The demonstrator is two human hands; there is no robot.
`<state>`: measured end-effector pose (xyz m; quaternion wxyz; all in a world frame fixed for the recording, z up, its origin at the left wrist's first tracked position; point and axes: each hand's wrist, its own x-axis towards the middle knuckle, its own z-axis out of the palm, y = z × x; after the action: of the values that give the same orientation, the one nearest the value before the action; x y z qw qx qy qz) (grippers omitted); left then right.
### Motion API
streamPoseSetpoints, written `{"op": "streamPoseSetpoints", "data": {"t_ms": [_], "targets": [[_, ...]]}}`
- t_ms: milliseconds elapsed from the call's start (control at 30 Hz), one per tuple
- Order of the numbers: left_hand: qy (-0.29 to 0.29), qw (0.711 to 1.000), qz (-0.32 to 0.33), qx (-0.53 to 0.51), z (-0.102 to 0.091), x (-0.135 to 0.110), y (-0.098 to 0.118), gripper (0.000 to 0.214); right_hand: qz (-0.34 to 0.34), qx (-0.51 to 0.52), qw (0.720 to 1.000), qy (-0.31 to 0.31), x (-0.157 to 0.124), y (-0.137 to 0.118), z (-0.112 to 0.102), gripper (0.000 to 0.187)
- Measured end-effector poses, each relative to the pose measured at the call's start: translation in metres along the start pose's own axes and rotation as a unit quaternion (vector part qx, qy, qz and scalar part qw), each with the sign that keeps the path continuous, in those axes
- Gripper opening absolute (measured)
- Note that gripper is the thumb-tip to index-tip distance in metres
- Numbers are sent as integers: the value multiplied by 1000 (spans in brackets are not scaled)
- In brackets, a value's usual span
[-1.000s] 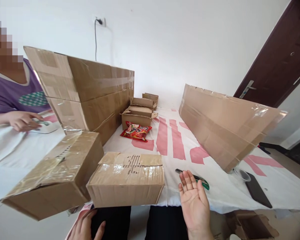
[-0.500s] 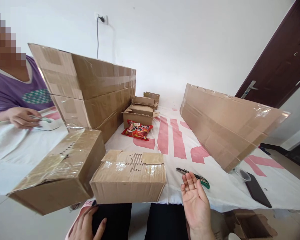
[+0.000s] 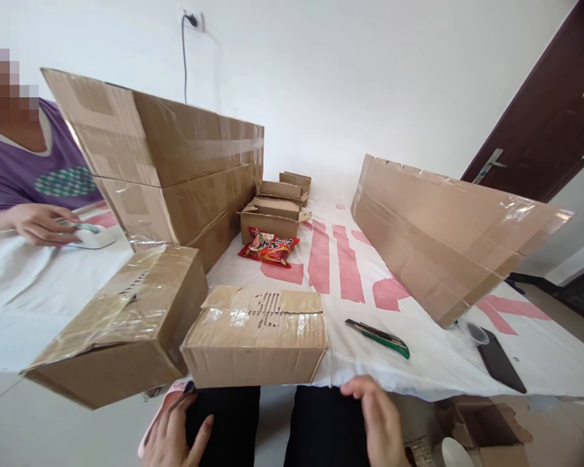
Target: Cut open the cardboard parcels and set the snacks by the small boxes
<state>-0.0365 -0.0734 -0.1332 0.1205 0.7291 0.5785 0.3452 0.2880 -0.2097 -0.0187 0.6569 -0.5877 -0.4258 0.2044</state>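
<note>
My left hand (image 3: 178,428) lies on my dark-trousered left thigh, thumb apart from the fingers, with nothing in it. Below the table's front edge, my right hand (image 3: 380,421) hovers over or beside my right thigh; its fingers are apart and hold nothing. A box cutter (image 3: 378,338) with a green handle lies on the cloth just beyond that hand. In front of my lap sits a taped cardboard box (image 3: 255,366). To its left stands a larger taped box (image 3: 111,376). Farther back, a red food packet (image 3: 270,248) leans against a small open cardboard box (image 3: 267,224).
Tall cardboard panels stand on the left (image 3: 194,149) and right (image 3: 442,227) of the white cloth (image 3: 321,337). Near the right edge are a dark phone (image 3: 501,363) and a clear cup (image 3: 474,332). Across the left panel, a person's hand (image 3: 43,224) holds a white object.
My right hand has dropped from beside the box cutter to below the table edge, turning from palm up to sideways. My left hand stays on the thigh. The view has shifted slightly.
</note>
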Motion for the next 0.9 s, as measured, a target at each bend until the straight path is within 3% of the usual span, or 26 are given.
{"op": "streamPoseSetpoints", "data": {"t_ms": [67, 133, 200, 267, 400, 533, 733, 900], "targets": [[-6, 1000, -6, -2, -5, 0, 3, 50, -83, -179, 969, -147, -26, 22, -16, 34], [-11, 1000, -16, -9, -12, 0, 11, 50, -122, -306, 917, -227, -54, 46, -35, 55], [-4, 1000, -5, -22, -22, -1, 22, 48, -126, -380, 878, -260, -81, 65, -54, 67], [29, 998, 42, -34, -35, -1, 36, 42, -113, -416, 857, -283, -103, 73, -70, 70], [141, 975, 167, -49, -65, 9, 64, 43, -113, -398, 865, -286, -115, 55, -89, 59], [205, 943, 255, -54, -90, 41, 88, 58, -123, -383, 883, -241, -75, 17, -95, 33], [164, 947, 275, -4, -95, 78, 126, 51, -207, -481, 841, -137, 24, -20, -89, 24], [169, 953, 252, 5, -87, 78, 148, 43, -158, -561, 799, -150, 79, -13, -80, 36]]}}
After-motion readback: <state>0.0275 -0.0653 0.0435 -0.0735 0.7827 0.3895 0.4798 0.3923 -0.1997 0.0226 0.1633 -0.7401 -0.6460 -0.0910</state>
